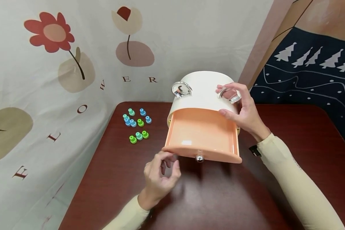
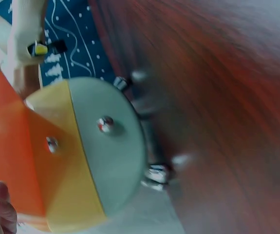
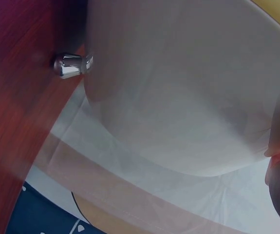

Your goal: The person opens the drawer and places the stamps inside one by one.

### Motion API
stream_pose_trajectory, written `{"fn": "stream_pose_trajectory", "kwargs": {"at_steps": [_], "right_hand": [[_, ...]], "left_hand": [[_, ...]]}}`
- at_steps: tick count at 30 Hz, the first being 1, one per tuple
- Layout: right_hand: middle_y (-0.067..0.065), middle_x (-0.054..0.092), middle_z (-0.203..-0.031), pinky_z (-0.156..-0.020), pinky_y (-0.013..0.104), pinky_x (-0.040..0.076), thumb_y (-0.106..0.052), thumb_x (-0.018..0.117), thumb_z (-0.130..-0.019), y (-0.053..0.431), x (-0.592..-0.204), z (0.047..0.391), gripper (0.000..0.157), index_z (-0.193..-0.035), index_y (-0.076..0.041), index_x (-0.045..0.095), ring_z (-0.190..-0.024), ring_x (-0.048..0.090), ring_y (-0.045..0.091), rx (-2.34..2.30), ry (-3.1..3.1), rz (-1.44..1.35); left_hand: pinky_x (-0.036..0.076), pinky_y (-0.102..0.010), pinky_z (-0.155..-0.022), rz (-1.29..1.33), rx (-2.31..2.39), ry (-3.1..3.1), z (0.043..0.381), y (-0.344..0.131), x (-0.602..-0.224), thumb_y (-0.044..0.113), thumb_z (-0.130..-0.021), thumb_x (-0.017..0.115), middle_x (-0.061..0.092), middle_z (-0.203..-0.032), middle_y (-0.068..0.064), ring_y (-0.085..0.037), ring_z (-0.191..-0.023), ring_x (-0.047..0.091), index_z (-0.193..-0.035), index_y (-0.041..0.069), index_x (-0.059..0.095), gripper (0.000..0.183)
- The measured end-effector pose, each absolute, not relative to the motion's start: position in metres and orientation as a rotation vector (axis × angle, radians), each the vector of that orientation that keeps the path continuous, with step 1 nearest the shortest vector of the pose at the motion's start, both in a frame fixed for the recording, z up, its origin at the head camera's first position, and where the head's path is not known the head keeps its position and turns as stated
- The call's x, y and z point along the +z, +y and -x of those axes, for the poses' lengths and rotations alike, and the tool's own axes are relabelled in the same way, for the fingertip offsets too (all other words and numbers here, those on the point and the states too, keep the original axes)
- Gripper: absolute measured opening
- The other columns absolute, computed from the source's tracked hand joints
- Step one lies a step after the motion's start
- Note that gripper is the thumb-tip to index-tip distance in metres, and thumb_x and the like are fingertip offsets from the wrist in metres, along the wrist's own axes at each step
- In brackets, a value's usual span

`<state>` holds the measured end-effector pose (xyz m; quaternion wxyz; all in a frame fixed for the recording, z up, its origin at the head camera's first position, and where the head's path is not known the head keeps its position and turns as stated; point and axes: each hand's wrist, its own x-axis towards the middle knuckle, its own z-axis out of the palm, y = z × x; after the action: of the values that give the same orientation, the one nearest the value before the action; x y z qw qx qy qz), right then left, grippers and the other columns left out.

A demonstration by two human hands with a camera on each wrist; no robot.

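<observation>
Drawer [image 1: 204, 131], the orange one, stands well out from the front of the white box [image 1: 205, 84], its knob [image 1: 199, 158] facing the person. The left hand [image 1: 159, 175] is loosely curled at the left end of the drawer's front, holding nothing; whether a fingertip touches, I cannot tell. The right hand [image 1: 247, 116] grips the top of the box, thumb and fingers bent round the right ear [image 1: 235, 99]. Below, a yellow drawer [image 2: 79, 185] and a green drawer [image 2: 113, 161] sit closed above small feet [image 2: 157, 174]. Pegs [image 1: 140, 122] lie left of the box on the table [image 1: 109, 179].

A harder pull could slip the drawer off its runners, I judge, and its overhang could tip the box forward if the right hand let go. Pushing at one end might skew and jam it.
</observation>
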<state>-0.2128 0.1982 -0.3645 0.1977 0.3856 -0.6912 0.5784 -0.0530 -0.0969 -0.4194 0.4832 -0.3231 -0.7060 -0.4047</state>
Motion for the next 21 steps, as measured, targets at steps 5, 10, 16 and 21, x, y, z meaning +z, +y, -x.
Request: {"fn": "stream_pose_trajectory", "kwargs": {"at_steps": [5,10,16,21], "right_hand": [[0.019,0.070,-0.135,-0.120,0.044,0.042,-0.015,0.084,-0.090,0.197,-0.364,0.211,0.070,-0.147,0.005,0.048,-0.139,0.061,0.032,1.625,-1.928,-1.086],[0.019,0.070,-0.135,-0.119,0.044,0.043,-0.016,0.086,-0.090,0.199,-0.360,0.211,0.071,-0.146,0.005,0.049,-0.139,0.060,0.033,1.635,-1.918,-1.067],[0.017,0.070,-0.136,-0.119,0.042,0.043,-0.006,0.082,-0.087,0.205,-0.359,0.209,0.069,-0.148,0.005,0.049,-0.138,0.061,0.030,1.608,-1.946,-1.070],[0.018,0.069,-0.136,-0.119,0.042,0.044,-0.009,0.082,-0.090,0.201,-0.363,0.210,0.069,-0.148,0.006,0.048,-0.139,0.060,0.033,1.624,-1.928,-1.091]], "left_hand": [[0.038,-0.020,-0.043,0.740,-1.004,-1.759,0.055,-0.117,-0.426,0.008,-0.093,0.065,0.058,-0.075,-0.010,-0.017,-0.054,0.051,-0.095,-0.009,0.064,0.017],[0.040,-0.023,-0.046,0.698,-0.991,-1.826,0.063,-0.134,-0.428,0.012,-0.093,0.065,0.059,-0.081,-0.011,-0.018,-0.060,0.051,-0.099,-0.009,0.065,0.022],[0.048,-0.035,-0.064,0.540,-0.916,-2.027,0.074,-0.162,-0.428,0.025,-0.094,0.066,0.066,-0.101,-0.015,-0.025,-0.079,0.058,-0.114,-0.007,0.067,0.038],[0.044,-0.043,-0.082,0.382,-0.899,-2.177,0.083,-0.195,-0.428,0.031,-0.093,0.070,0.064,-0.115,-0.019,-0.036,-0.095,0.057,-0.121,-0.004,0.065,0.044]]}}
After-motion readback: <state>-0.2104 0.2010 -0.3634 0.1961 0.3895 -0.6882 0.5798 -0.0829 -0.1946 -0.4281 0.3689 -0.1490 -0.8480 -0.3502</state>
